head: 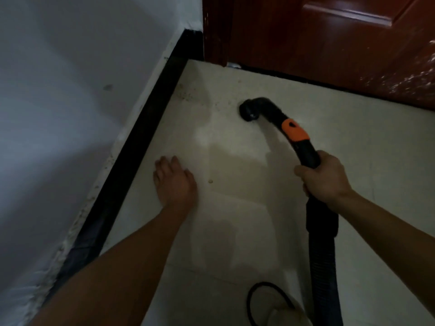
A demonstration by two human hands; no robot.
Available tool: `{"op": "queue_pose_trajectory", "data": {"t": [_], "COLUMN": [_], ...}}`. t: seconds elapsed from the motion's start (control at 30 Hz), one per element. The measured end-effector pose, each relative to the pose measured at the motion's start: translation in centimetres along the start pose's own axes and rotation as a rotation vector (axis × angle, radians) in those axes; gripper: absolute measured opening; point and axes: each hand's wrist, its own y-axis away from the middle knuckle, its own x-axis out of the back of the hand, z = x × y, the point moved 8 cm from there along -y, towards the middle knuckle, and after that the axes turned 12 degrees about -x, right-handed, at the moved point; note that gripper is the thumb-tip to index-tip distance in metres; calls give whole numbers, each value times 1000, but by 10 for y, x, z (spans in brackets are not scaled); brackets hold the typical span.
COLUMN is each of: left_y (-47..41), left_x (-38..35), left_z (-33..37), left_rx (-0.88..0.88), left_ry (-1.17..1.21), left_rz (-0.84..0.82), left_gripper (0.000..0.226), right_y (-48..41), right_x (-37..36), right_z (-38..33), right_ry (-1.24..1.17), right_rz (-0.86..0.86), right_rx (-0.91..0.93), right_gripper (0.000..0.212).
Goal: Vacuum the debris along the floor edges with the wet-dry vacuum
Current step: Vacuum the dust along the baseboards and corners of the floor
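The picture is dim and soft, so the debris reads only as faint dark specks on the floor, close to the black baseboard in the upper centre. At the bottom edge a looped black cord and a pale rounded object are cut off, and what the object is cannot be told. The ribbed hose runs out of frame at the lower right. The right hand wraps its fingers around the black wand just below the orange collar, hiding that stretch of it. The vacuum nozzle sits mouth-down on the tile in the upper centre, apart from the baseboard and from the reddish door across the top. The left hand lies palm down, fingers straight, holding nothing, near the baseboard at centre left. The white wall fills the left side. Bare tile lies between nozzle, baseboard and door sill.
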Motion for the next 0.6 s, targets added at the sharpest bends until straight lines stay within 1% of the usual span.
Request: {"op": "queue_pose_trajectory", "data": {"t": [0.1,0.2,0.23,0.33,0.37,0.5,0.6], "left_y": [-16,-12,-10,-11,-10,-9,-10], "left_x": [-2,-7,-9,-13,-14,-13,-13], "left_z": [-5,-7,-8,-11,-11,-11,-10], "left_rx": [-7,-66,-83,-81,-74,-67,-63], "left_ry": [-32,-55,-61,-72,-70,-62,-59], "left_rz": [37,101,112,123,117,116,115], "left_gripper": [52,51,52,55,56,53,52], "right_y": [-6,-6,-11,-33,-37,-39,-47], "right_x": [-20,-35,-34,-26,-29,-58,-68], "right_z": [-21,-22,-21,-32,-38,-60,-73], "right_ry": [34,80,60,46,56,97,62], "right_rz": [-82,-161,-151,-43,-47,-174,-176], "right_rx": [54,84,71,58,72,137,145], "right_gripper": [16,20,20,14,15,17,16]}}
